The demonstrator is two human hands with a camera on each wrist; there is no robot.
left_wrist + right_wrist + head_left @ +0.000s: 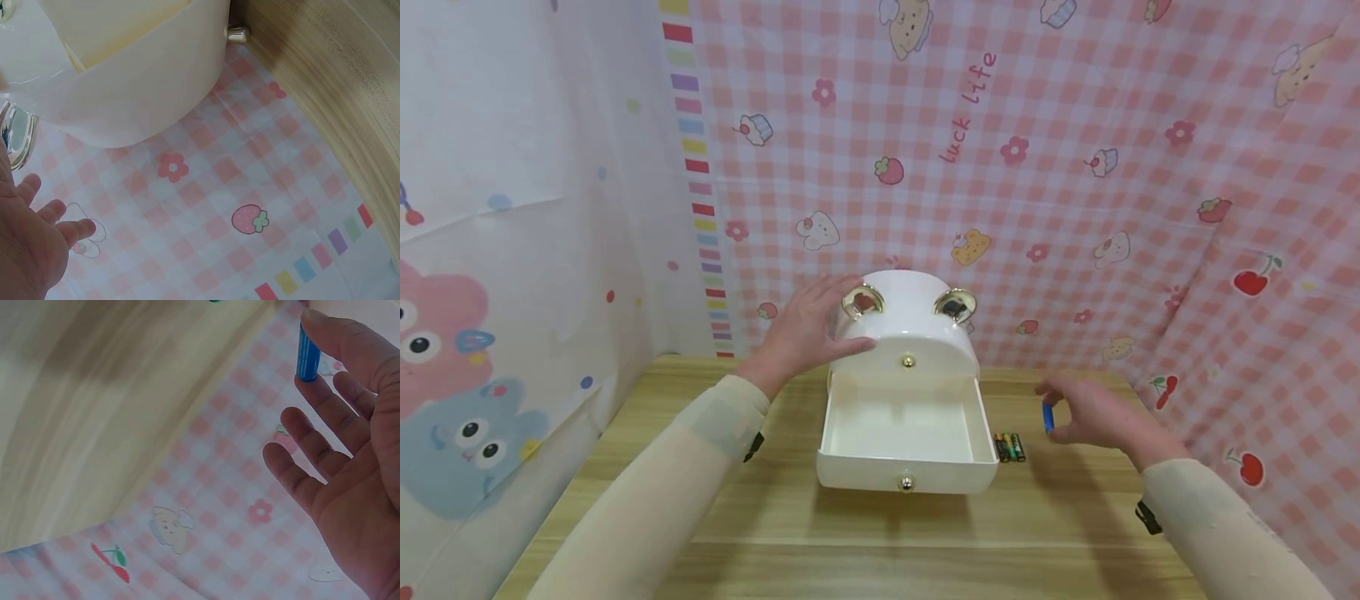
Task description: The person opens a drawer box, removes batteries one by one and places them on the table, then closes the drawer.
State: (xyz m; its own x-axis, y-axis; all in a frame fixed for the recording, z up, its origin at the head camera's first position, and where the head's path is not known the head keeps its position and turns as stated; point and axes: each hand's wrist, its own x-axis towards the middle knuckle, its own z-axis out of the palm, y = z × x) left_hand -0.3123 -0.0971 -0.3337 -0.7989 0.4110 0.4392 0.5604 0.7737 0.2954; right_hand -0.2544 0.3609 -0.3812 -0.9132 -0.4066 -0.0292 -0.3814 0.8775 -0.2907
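In the head view a white storage box [904, 315] with gold ear-shaped trims stands on the table, its lower drawer [907, 472] pulled out and bare inside. My left hand [805, 329] is at the box's upper left, beside the gold ear [862, 302], thumb across the front and fingers extended. Its fingers look straight and spread in the left wrist view. To the right of the drawer, my right hand [1097, 415] pinches a blue battery [308, 355] end to end between thumb and a fingertip, above the table. Several small batteries [1009, 447] lie beside the drawer's right wall.
The wooden table [760, 533] reaches back to a pink checked cloth [865, 108] hanging behind the box. A white printed cloth [512, 250] hangs at the left. A gold knob [908, 362] is on the box's upper front, another [906, 483] on the drawer.
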